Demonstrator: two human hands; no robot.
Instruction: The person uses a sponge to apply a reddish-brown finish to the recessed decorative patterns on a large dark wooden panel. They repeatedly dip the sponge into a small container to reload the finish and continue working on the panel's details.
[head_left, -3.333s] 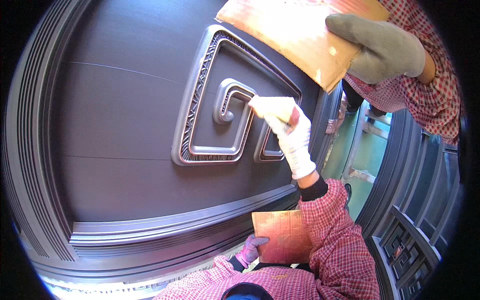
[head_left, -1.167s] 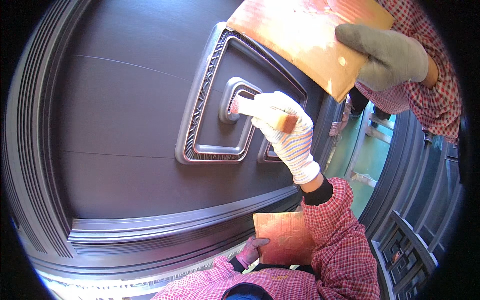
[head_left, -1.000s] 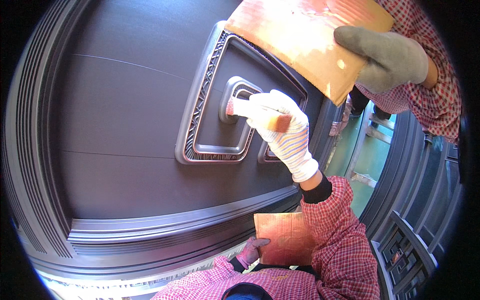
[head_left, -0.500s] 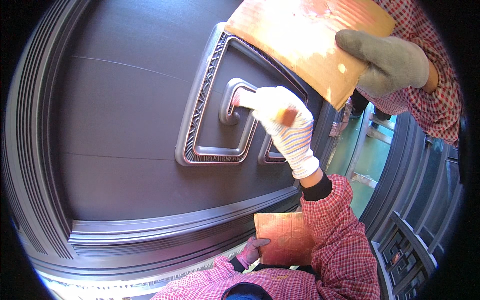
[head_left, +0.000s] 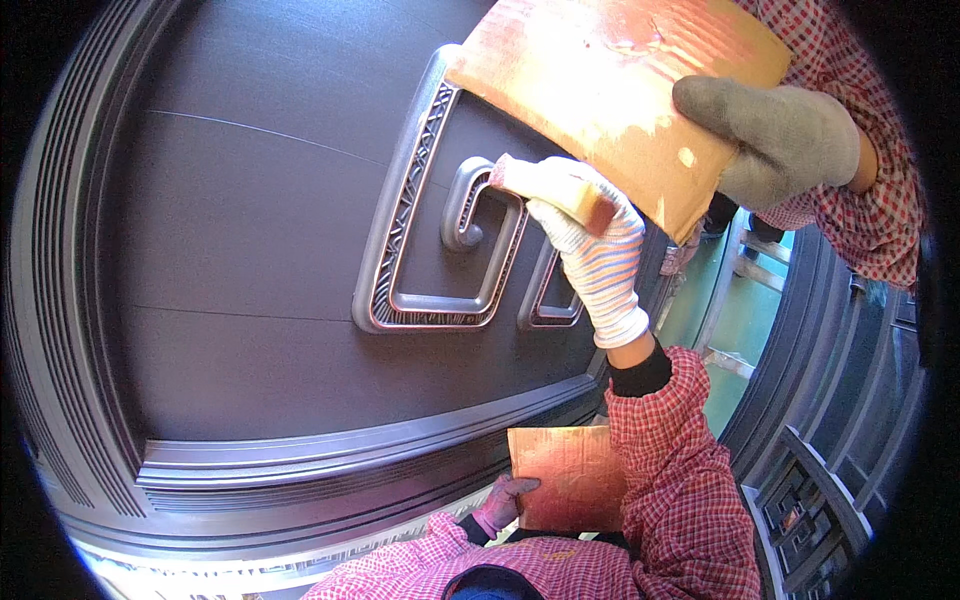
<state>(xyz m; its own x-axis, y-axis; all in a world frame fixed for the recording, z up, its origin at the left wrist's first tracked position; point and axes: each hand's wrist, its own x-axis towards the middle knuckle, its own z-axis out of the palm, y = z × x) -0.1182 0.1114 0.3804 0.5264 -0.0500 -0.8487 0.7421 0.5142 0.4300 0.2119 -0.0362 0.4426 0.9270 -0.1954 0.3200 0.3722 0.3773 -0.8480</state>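
My right hand (head_left: 590, 235), in a striped work glove with a reddish fingertip, is closed around what looks like a paint brush (head_left: 592, 206), yellowish with a dark red-brown end. The reddish fingertip is at the upper edge of the inner scroll of a raised, dark grey ornament (head_left: 392, 190) with coppery edges. Low down, close to my body, my left hand (head_left: 503, 503) in a pinkish glove grips a piece of cardboard (head_left: 568, 480) smeared with coppery red. My right sleeve overlaps the cardboard's right side.
A co-worker's grey-gloved hand (head_left: 785, 135) holds another copper-smeared cardboard (head_left: 590, 80) above my right hand, covering part of the ornament. A dark panel (head_left: 250, 220) fills the left, edged by ridged moulding (head_left: 330, 450). Greenish glass (head_left: 715, 295) and a dark lattice (head_left: 815, 505) stand right.
My right hand has shifted slightly right, its fingertip moving up and right from the scroll's left side to its upper edge. My left hand and its cardboard look the same.
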